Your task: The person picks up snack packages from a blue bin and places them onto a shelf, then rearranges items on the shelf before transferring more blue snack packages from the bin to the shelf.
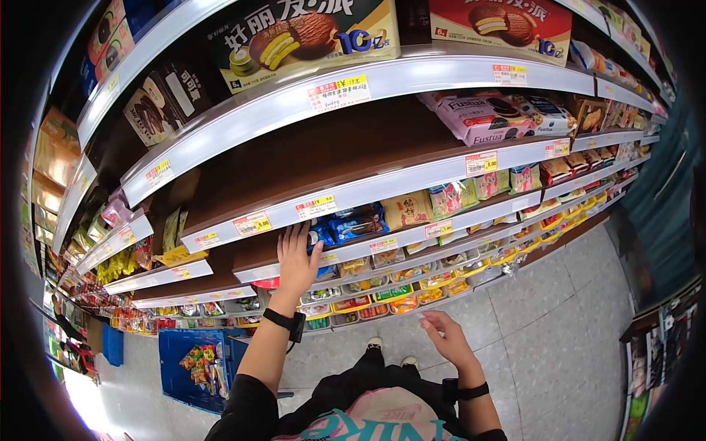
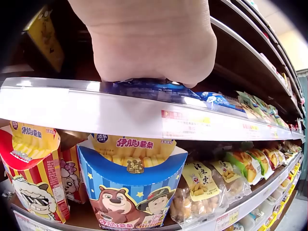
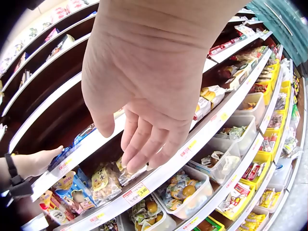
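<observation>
In the head view the left hand [image 1: 296, 259] reaches onto a shelf, its fingers extended beside blue snack packs [image 1: 358, 223]. The left wrist view shows the heel of that hand [image 2: 151, 43] over a blue pack [image 2: 154, 90] at the shelf's edge; its fingertips are hidden there. Whether the fingers grip the pack cannot be told. The right hand [image 1: 448, 338] hangs in the air away from the shelf, fingers loosely bent and holding nothing. In the right wrist view this hand [image 3: 144, 91] shows its palm, with relaxed fingers.
A blue basket [image 1: 170, 367] with snack packets stands on the floor at lower left. Boxed pies [image 1: 309, 37] fill the upper shelf. Pink packs [image 1: 482, 117] lie further right. Below are blue-striped snack boxes [image 2: 130, 185] and clear bins [image 3: 185, 204] of small snacks.
</observation>
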Demonstrator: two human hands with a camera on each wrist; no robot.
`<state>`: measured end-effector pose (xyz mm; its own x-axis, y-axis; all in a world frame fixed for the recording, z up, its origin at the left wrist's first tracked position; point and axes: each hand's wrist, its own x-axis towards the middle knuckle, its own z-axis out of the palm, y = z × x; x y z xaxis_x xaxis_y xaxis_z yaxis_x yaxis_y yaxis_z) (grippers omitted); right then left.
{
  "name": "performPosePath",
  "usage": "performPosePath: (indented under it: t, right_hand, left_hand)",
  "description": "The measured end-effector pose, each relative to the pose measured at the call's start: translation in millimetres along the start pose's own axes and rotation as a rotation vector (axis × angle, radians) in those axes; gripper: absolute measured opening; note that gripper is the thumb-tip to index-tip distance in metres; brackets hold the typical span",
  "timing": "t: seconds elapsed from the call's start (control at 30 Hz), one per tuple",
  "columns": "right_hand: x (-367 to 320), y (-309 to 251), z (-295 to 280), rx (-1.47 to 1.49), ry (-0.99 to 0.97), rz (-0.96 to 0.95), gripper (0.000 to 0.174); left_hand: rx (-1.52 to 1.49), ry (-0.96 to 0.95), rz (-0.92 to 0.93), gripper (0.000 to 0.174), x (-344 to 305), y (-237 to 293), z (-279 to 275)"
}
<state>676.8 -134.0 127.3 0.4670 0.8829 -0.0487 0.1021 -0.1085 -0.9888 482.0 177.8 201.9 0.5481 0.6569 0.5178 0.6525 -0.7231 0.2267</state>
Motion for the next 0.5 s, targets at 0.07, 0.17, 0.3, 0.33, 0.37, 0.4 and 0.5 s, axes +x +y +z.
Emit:
performPosePath:
  t: [0.07,0.17,0.3,0.33,0.37,0.4,0.5]
  right_hand:
    - [-3.9,1.9,-2.1,0.0,0.002,-0.001,0.028]
    - [-11.6,3.6,-7.5,0.002,0.013,0.003,0.028]
    - [-24.0,5.7,-16.4,0.001,0.033,0.016,0.027]
    - [-27.4,6.9,-18.6,0.0,0.04,0.013,0.027]
    - [-30.9,8.6,-20.5,-0.003,0.052,0.005,0.027]
    - [-33.9,9.9,-22.5,-0.005,0.065,-0.003,0.027]
    - [-42.7,12.9,-27.2,0.015,0.079,-0.004,0.027]
  left_hand:
    - [0.044,0.003,0.021,0.054,3.9,-1.8,1.2]
    - [0.062,-0.101,-0.145,0.055,24.4,-6.0,-0.3]
    - [0.077,-0.121,-0.308,0.063,52.4,-26.3,12.9]
    - [0.073,-0.118,-0.302,0.063,55.8,-31.5,16.0]
    - [0.019,-0.213,-0.349,0.064,60.9,-25.7,8.9]
    - [-0.034,-0.31,-0.394,0.064,64.0,-18.5,2.7]
    - [0.037,-0.327,-0.458,0.065,64.2,2.4,-6.6]
